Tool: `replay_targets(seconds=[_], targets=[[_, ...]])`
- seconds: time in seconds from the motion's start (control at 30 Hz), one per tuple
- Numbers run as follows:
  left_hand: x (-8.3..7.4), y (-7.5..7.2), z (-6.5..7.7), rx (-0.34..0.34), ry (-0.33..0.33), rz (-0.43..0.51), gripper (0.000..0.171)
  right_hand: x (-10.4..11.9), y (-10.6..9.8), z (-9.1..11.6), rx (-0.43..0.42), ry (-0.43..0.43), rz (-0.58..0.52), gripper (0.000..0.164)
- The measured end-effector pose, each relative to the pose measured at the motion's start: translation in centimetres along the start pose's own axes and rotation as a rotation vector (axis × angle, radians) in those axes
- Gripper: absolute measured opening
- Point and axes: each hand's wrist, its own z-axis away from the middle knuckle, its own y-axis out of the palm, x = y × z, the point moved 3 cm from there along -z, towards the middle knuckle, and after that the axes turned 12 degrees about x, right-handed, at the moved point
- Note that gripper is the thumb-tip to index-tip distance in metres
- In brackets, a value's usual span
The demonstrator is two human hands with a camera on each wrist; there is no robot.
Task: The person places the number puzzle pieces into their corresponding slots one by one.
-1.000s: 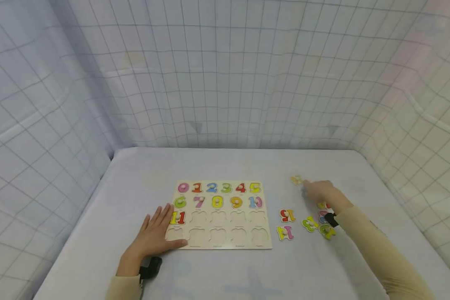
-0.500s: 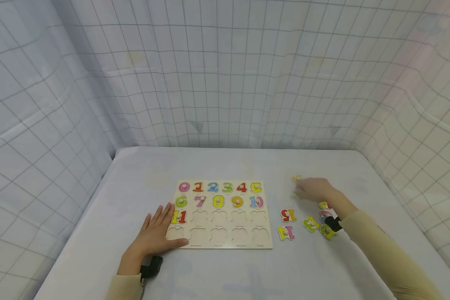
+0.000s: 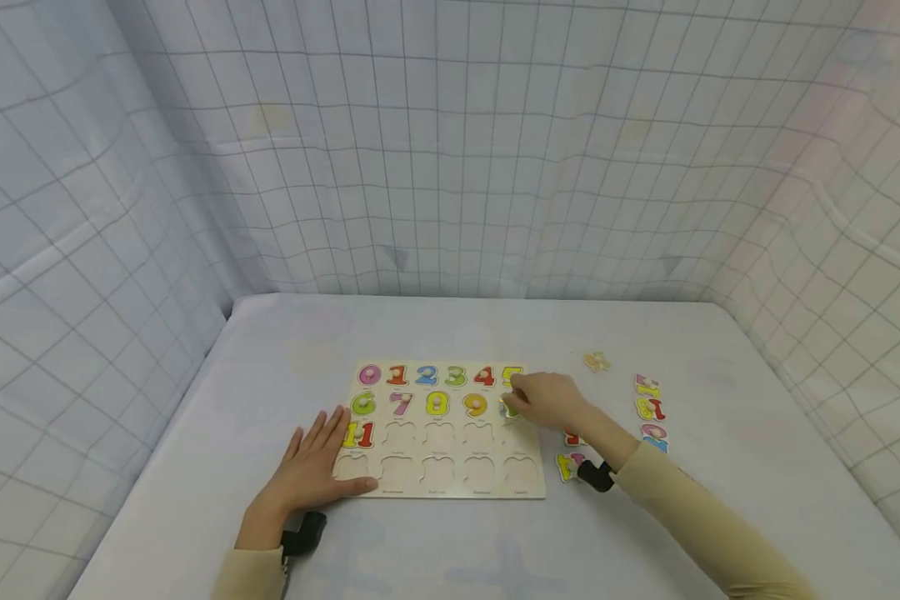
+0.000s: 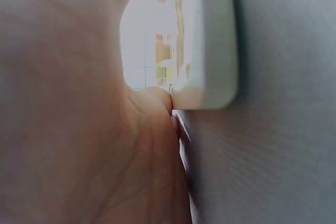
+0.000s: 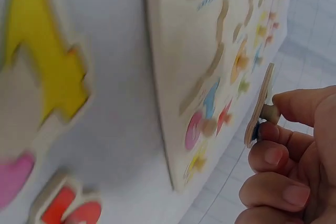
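Note:
A wooden number puzzle board (image 3: 457, 454) lies on the table, its top two rows filled with 0 to 10 and an 11 (image 3: 357, 435) in the third. My left hand (image 3: 307, 471) rests flat with spread fingers on its left edge, the thumb along the front corner. Above the board's right side, my right hand (image 3: 555, 402) pinches a wooden number puzzle piece (image 5: 260, 106) by its knob between thumb and forefinger. This piece is seen edge-on in the right wrist view, raised off the board, with some blue and green showing. Palm and board edge fill the left wrist view.
To the right of the board lie several loose number pieces, including a yellow-and-pink one (image 3: 567, 467) partly behind my right wrist. A column of others (image 3: 651, 408) lies farther right. One plain wooden piece (image 3: 597, 362) is at the back. Grid-patterned curtains (image 3: 450, 167) enclose the table.
My right hand has moved left from the loose pieces to above the board's right side, carrying the number piece. My left hand has stayed in place.

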Motion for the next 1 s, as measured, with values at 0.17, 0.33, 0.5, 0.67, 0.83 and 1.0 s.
replay_targets(seconds=[0.17, 0.33, 0.5, 0.67, 0.83, 1.0], targets=[[0.7, -0.1, -0.5, 0.006, -0.006, -0.022, 0.115, 4.0, 1.2, -2.4, -0.056, -0.04, 0.011, 0.034], [1.1, -0.4, -1.0, 0.002, 0.006, -0.024, 0.115, 7.6, 1.8, -4.8, -0.058, -0.078, -0.015, 0.033], [1.6, -0.5, -1.5, -0.006, 0.017, -0.048, 0.114, 10.2, 2.1, -6.9, -0.031, -0.071, -0.027, 0.032], [1.6, -0.5, -1.6, -0.007, 0.015, -0.051, 0.114, 11.8, 2.5, -8.0, 0.033, -0.038, -0.046, 0.034], [1.6, -0.5, -1.6, -0.002, 0.021, -0.041, 0.114, 12.9, 3.2, -9.1, 0.067, -0.013, -0.013, 0.038], [1.6, -0.5, -1.6, 0.002, 0.023, -0.034, 0.114, 13.7, 3.8, -9.8, 0.09, 0.0, 0.01, 0.042]])
